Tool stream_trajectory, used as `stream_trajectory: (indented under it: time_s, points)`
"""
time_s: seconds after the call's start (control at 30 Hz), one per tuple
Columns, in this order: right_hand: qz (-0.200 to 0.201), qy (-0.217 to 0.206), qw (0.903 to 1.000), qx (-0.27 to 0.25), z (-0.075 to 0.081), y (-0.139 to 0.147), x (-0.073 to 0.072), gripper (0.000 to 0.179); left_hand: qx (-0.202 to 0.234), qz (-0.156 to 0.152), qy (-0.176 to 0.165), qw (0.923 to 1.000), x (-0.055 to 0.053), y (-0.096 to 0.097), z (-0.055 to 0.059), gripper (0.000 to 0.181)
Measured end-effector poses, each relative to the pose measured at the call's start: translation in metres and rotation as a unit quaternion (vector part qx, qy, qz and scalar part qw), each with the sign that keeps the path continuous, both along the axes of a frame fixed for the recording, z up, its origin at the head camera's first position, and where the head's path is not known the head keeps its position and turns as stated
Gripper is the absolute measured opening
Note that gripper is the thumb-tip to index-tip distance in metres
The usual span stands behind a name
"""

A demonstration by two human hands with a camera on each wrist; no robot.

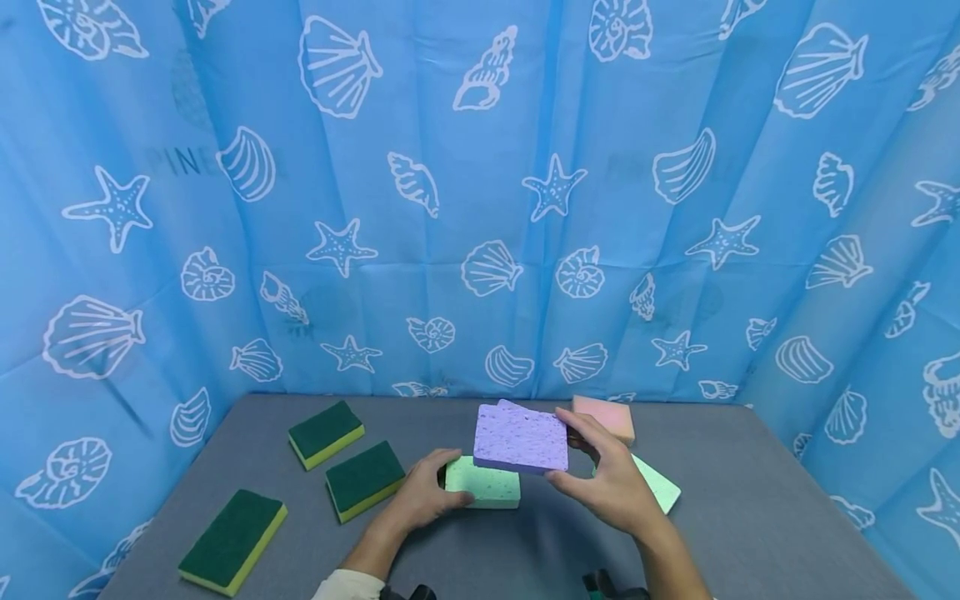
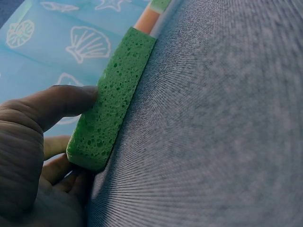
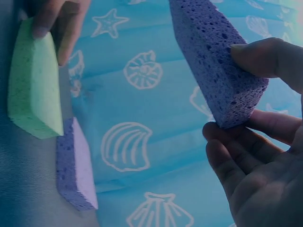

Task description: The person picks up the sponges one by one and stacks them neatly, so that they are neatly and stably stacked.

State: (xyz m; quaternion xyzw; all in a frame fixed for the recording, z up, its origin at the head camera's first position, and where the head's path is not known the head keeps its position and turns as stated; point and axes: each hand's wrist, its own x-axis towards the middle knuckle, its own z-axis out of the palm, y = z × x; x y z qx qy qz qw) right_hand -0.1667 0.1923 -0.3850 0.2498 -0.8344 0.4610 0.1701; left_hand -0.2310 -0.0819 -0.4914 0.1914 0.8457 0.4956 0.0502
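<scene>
Head view: held purple sponge (image 1: 520, 439) mostly hides rear sponge (image 3: 78, 165).

The purple sponge (image 1: 521, 440) and green sponge (image 1: 487, 485) are speckled — the curtain (image 1: 465, 217) is blue (white shells (image 1: 491, 268) and starfish (image 1: 555, 188) all over).

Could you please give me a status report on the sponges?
Right hand holds purple sponge aloft. Left hand grips light green sponge on table. Second purple sponge farther back.

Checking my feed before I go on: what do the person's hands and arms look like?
The left hand and right hand are ungloved. A cream sleeve shows on the left forearm, with black parts beside it. A black-and-green part shows by the right forearm.
</scene>
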Motion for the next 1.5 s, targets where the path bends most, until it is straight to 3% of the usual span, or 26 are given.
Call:
stream_trajectory:
  time_s: [0.53, 0.97, 1.17, 1.5]
  points:
    - [0.032, -0.010, 0.9991, -0.027, -0.029, -0.014, -0.016, 0.073, 0.020, -0.002, 0.010, 0.9998, 0.000, 0.000, -0.004, 0.067]
    - [0.022, -0.031, 0.9992, -0.014, -0.057, -0.029, -0.032, 0.072, 0.032, 0.006, 0.035, 0.9989, -0.001, -0.001, -0.004, 0.067]
    - [0.041, -0.045, 0.9980, -0.016, -0.068, -0.028, -0.033, 0.071, 0.037, 0.006, 0.042, 0.9984, 0.000, 0.001, -0.005, 0.064]
    - [0.036, -0.059, 0.9975, -0.014, -0.083, -0.029, -0.039, 0.069, 0.032, 0.014, 0.031, 0.9989, -0.002, 0.002, -0.005, 0.073]
